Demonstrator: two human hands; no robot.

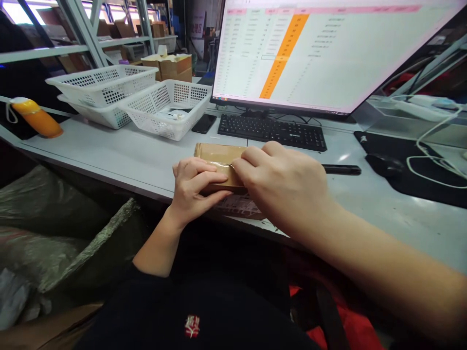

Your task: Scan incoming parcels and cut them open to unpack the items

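Note:
A small brown cardboard box [219, 152] with shiny clear tape across its top is at the desk's front edge. My left hand [199, 182] grips its left and near side, fingers over the top and thumb along the front. My right hand [282, 172] is closed in a pinch above the box's right part. A thin dark tip pokes out at its fingertips, against the taped top; most of that tool is hidden by the hand. A black stick-like object [343, 169] shows to the right behind this hand; I cannot tell whether it joins the tip.
A monitor [321, 58] and black keyboard [272, 130] stand behind the box. White baskets [166, 112], a phone [204, 123] and an orange bottle [38, 116] are to the left. A mouse [385, 165] and white cable lie on a black pad [430, 182] at right. Sacks [44, 209] stand below left.

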